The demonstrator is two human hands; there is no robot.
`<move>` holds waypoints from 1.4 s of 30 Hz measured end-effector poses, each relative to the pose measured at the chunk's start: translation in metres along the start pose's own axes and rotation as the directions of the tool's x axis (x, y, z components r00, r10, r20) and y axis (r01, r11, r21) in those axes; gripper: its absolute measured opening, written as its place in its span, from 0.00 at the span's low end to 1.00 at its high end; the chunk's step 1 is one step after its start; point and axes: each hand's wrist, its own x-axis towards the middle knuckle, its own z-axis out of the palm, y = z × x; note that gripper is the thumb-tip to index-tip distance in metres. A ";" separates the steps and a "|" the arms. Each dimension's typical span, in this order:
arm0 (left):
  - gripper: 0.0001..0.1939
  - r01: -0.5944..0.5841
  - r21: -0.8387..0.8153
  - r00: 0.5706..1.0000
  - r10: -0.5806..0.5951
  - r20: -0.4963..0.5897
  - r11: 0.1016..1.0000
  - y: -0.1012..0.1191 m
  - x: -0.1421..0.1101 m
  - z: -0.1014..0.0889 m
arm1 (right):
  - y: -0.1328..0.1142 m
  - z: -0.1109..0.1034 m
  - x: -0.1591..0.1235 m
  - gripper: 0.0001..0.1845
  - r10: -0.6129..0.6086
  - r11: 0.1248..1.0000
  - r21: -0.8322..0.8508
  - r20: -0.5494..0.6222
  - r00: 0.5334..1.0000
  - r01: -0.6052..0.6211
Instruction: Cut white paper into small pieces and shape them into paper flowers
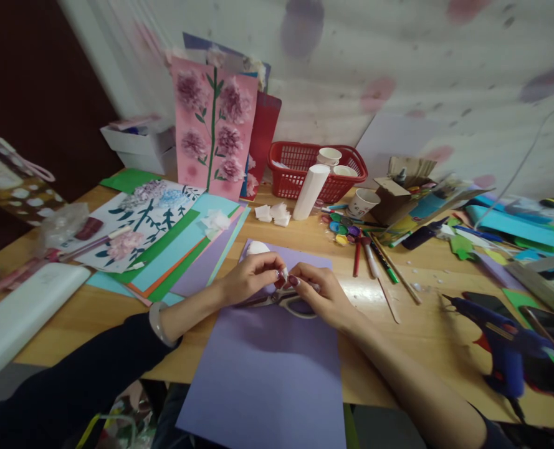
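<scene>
My left hand (253, 277) and my right hand (321, 292) meet above a purple sheet of paper (277, 374). The fingertips of both pinch a small white piece of tissue paper (285, 273), mostly hidden by the fingers. Just below the hands, scissors (298, 305) lie on the purple sheet, partly covered by my right hand. Behind my left hand sits a white rounded wad (258, 248) at the sheet's far edge. Farther back are small stacks of cut white paper (273, 214) and an upright white roll (311, 192).
A red basket (286, 178) with paper cups stands at the back, beside a pink flower picture (215, 125). Coloured sheets (183, 249) lie left. Paint pots (342, 227), pens and a brush lie right of centre. A blue glue gun (501, 337) rests at the right.
</scene>
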 end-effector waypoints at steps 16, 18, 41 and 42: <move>0.08 -0.028 -0.025 0.998 0.027 -0.057 0.999 -0.006 0.003 -0.004 | 0.003 -0.001 0.000 0.08 0.025 1.000 0.004 -0.090 0.996 -0.025; 0.08 -0.001 -0.063 0.999 -0.002 -0.041 0.998 -0.007 0.003 -0.003 | 0.004 0.001 -0.001 0.09 0.057 0.996 0.066 -0.078 0.995 -0.052; 0.07 0.023 -0.014 0.997 -0.024 -0.068 1.000 -0.005 0.002 0.004 | 0.006 0.006 0.000 0.09 0.255 0.772 0.589 0.053 0.966 -0.236; 0.07 0.021 -0.006 0.997 -0.022 -0.075 1.000 -0.005 0.002 0.003 | 0.007 0.006 0.000 0.09 0.255 0.761 0.603 0.059 0.965 -0.238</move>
